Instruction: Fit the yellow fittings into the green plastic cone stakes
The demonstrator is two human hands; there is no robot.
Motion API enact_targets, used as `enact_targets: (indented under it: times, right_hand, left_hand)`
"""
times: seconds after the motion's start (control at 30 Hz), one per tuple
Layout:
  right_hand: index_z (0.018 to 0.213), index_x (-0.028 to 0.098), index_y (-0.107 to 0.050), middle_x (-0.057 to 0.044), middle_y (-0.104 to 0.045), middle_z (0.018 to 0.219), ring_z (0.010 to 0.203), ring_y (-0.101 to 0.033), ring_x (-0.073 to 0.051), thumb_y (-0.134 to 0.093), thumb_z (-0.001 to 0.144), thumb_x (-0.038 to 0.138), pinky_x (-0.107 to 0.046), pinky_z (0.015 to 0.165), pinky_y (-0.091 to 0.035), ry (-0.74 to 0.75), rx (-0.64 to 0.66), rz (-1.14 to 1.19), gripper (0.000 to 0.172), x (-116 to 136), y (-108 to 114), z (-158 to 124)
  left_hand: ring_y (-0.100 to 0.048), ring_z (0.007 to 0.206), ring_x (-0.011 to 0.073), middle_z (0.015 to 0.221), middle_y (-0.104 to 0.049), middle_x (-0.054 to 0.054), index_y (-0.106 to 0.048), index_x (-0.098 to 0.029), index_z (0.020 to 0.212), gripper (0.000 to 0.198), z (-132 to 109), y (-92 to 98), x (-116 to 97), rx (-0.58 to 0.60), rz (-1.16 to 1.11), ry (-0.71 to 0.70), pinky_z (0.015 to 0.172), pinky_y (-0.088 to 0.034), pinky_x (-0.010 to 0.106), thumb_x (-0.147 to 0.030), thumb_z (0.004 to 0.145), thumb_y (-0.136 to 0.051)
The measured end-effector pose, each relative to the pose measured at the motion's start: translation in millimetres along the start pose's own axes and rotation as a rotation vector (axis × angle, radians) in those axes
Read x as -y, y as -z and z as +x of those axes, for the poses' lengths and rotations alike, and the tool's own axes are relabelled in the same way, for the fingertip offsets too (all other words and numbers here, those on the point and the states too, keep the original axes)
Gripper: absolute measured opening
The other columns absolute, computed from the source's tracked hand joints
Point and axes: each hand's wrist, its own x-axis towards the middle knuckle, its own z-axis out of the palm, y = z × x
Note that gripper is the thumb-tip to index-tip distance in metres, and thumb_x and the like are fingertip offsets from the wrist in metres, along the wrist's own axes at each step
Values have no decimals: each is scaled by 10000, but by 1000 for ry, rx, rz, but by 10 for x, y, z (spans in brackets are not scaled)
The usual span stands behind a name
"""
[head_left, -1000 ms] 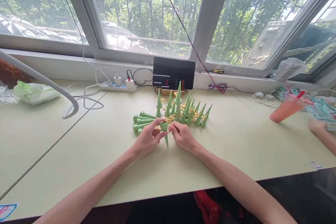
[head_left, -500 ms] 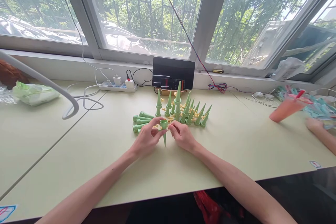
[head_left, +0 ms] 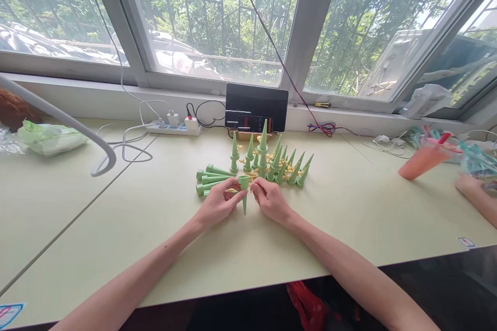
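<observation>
My left hand (head_left: 218,200) is closed on a green plastic watering spike (head_left: 244,184), its open cup upward and its point down just above the table. Beside the cup, my right hand (head_left: 271,198) is pinched shut; whatever lies between its fingertips is too small to make out. Right behind the hands, several green spikes (head_left: 263,150) stand point up, some stacked on one another. Small yellow plastic pieces (head_left: 286,171) lie scattered among them. To the left, more green spikes (head_left: 209,179) lie on their sides, partly hidden by my left hand.
A dark tablet (head_left: 256,103) leans by the window behind the spikes, with a phone (head_left: 255,123) before it. A power strip (head_left: 173,128) with cables lies left. At right are a tilted red drink cup (head_left: 425,160) and another person's hand (head_left: 470,186). A grey curved tube (head_left: 70,119) crosses the left.
The held spike has tipped slightly, its cup opening now less visible. My left fingers have shifted lower around it. At right, the other person's hand has moved slightly.
</observation>
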Motion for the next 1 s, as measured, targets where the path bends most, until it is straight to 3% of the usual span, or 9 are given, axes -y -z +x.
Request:
enact_targets:
  times: [0.17, 0.53, 1.0]
  right_hand:
    - [718, 208, -416, 29, -458, 604, 534, -401, -114, -392, 984, 372, -253, 540, -340, 7, -1, 23, 314, 7, -2, 1]
    - [722, 209, -393, 39, -426, 571, 512, -375, -110, -377, 991, 387, -247, 515, -305, -28, -1, 32, 323, -25, -15, -10]
    - [751, 201, -443, 52, -377, 535, 475, -353, -100, -356, 998, 428, -233, 489, -289, -71, 25, 83, 347, -10, -12, -19]
  left_hand:
    - [-484, 441, 96, 559, -480, -60, -494, -204, 842, 262, -4, -10, 13, -7, 3, -36, 425, -393, 219, -444, 857, -598]
    - [-427, 489, 75, 659, -525, -42, -512, -194, 846, 216, 6, -9, 52, -58, 150, -144, 503, -421, 222, -386, 852, -609]
    - [-388, 536, 60, 771, -520, -23, -552, -188, 834, 175, 28, -15, 167, -172, 287, -289, 507, -363, 205, -345, 878, -615]
